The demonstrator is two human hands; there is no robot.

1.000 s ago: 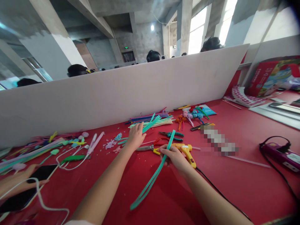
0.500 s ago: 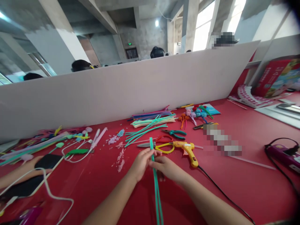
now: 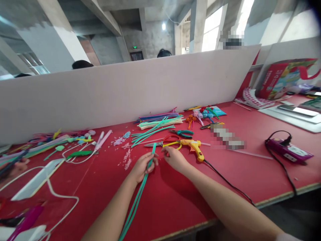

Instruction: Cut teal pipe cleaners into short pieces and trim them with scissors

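Note:
My left hand point(image 3: 142, 168) is closed around a few long green pipe cleaners point(image 3: 136, 204). Their upper ends stick out above the fingers, and the lower lengths trail down past my left forearm. Apart from them, my right hand point(image 3: 177, 160) hovers by the yellow handle of the scissors point(image 3: 151, 145), fingers loosely curled with nothing visible in them. Whether it touches the handle is hard to see. A yellow glue gun point(image 3: 192, 146) lies just right of the scissors, and teal-handled pliers point(image 3: 184, 134) are behind them.
Bundles of coloured pipe cleaners point(image 3: 160, 122) lie before a white partition point(image 3: 120, 97). Pompom flowers point(image 3: 203, 113) sit to their right. A purple power strip point(image 3: 288, 150) stands at right, its black cable reaching the table edge. White cables point(image 3: 51, 187) and another person's hand point(image 3: 18, 169) are at left.
My right hand has let go of the green pipe cleaners and moved right, toward the scissors. My left hand keeps them, now slanting down to the left. The view has shifted somewhat.

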